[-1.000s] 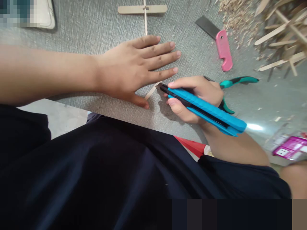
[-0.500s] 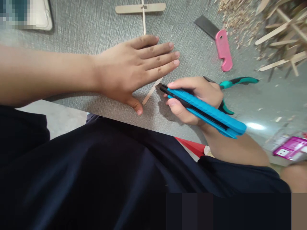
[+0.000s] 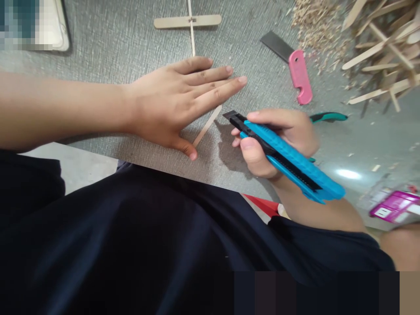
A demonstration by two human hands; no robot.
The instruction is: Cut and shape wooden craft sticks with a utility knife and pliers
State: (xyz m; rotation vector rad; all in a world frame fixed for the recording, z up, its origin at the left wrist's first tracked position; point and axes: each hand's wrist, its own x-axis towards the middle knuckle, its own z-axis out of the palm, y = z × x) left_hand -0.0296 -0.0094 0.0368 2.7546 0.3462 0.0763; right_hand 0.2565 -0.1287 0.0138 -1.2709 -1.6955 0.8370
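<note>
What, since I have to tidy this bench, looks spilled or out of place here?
Wood shavings lie scattered loose on the table beside a jumbled heap of sticks. The pink-handled knife also lies with its blade exposed, an odd way to leave it.

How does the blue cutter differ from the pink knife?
The blue cutter is in the right hand, while the pink knife lies on the table. The blue cutter shows only a short blade; the pink knife shows a much longer one. The blue cutter's blade lines up roughly with its handle, while the pink knife's meets its handle at an angle. Both have dark blades and bright handles.
</note>
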